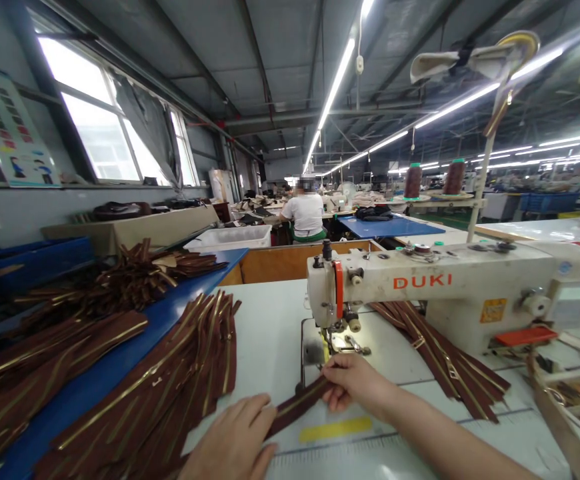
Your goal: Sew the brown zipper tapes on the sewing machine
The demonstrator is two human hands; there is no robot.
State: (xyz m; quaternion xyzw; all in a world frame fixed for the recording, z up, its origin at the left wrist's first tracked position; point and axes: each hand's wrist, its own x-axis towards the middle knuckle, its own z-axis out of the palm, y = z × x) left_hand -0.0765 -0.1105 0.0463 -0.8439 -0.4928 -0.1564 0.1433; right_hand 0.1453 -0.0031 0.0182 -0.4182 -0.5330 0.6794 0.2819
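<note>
A brown zipper strip [297, 402] with a gold centre line lies on the white sewing table, running up towards the needle of the DUKI sewing machine [440, 293]. My right hand [353, 385] pinches the strip's far end just in front of the presser foot [337, 343]. Pressing down on the near end of the same strip is my left hand [237, 440], its fingers lying flat on it.
A large pile of brown zippers [170, 380] lies left of the strip, with more on a blue board [95, 373]. Further zippers [445, 360] sit behind the machine. A yellow tape mark [335, 429] is on the table. A seated person [306, 217] works farther back.
</note>
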